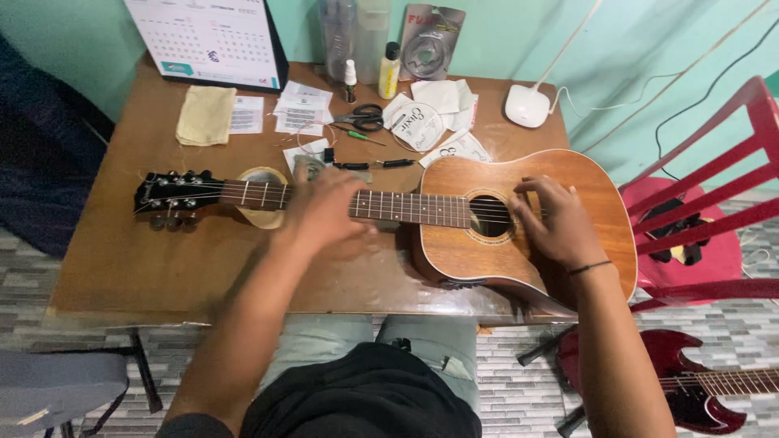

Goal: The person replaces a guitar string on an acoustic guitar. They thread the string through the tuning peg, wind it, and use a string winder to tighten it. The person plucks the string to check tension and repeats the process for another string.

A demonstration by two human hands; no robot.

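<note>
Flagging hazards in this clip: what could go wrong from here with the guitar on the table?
The brown acoustic guitar has its lower body past the edge of the wooden table, so pressure from the right hand could tip it. The left hand is blurred over the neck and might knock the black-handled scissors or the small bottles behind.
</note>
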